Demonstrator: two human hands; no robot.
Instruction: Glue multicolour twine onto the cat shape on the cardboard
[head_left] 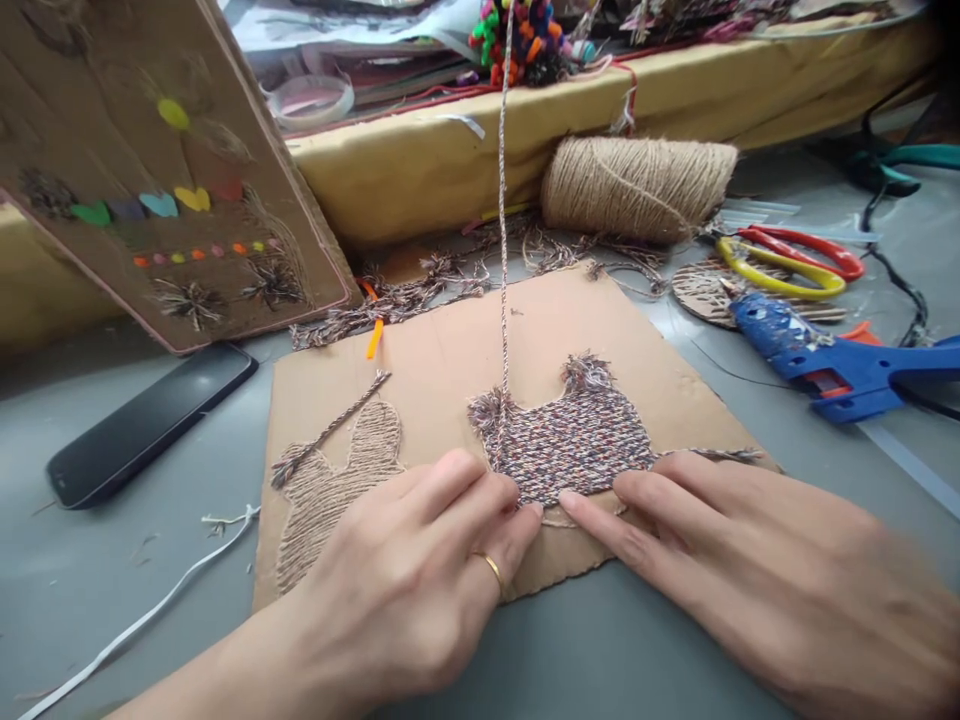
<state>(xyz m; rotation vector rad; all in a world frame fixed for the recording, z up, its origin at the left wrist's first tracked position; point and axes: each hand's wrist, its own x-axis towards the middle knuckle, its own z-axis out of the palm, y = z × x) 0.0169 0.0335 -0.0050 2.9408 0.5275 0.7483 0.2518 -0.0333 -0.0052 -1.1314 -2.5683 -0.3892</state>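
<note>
On a cardboard sheet (442,350) in front of me is a shape filled with rows of multicoloured twisted cord (570,445), with frayed tufts at its upper corners. From its left side one length of the cord (504,230) runs straight up out of view. My left hand (420,560), a ring on one finger, is closed at the shape's lower left edge, fingertips pinched on the cord. My right hand (750,560) presses its fingertips along the lower right edge, two of them apart. Left of it, a jute-covered shape (337,500) is partly hidden by my left hand; a short cord piece (334,430) lies across it.
A black phone (154,420) and a decorated cardboard panel (187,200) are at left. Behind the sheet are cord scraps (420,290) and a jute spool (637,190). Scissors (795,260) and a blue glue gun (840,350) lie at right. A white cord (150,610) trails at lower left.
</note>
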